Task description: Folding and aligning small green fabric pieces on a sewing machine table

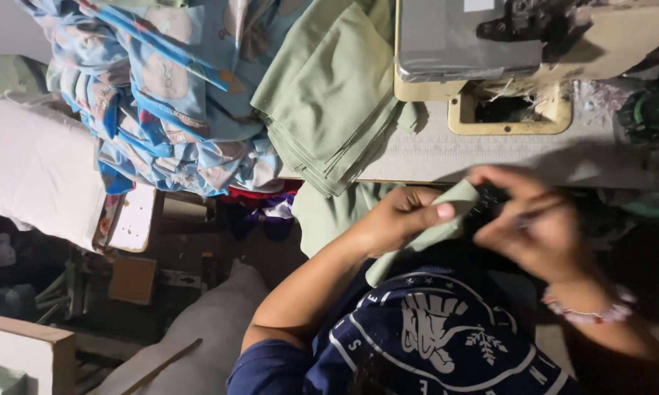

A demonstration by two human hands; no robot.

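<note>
Left hand (402, 216) pinches a folded green fabric piece (435, 219), thumb pressed on top, held over the lap just below the table edge (446, 172). Right hand (538, 219), blurred, curls its fingers around the piece's far end, possibly also around a small dark object (488, 201). Stack of green cloth (329, 102) lies on the table beside the sewing machine (483, 44).

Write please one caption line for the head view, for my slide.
Left hand and right hand hold a green fabric piece beside stacked green cloth and a sewing machine.
</note>
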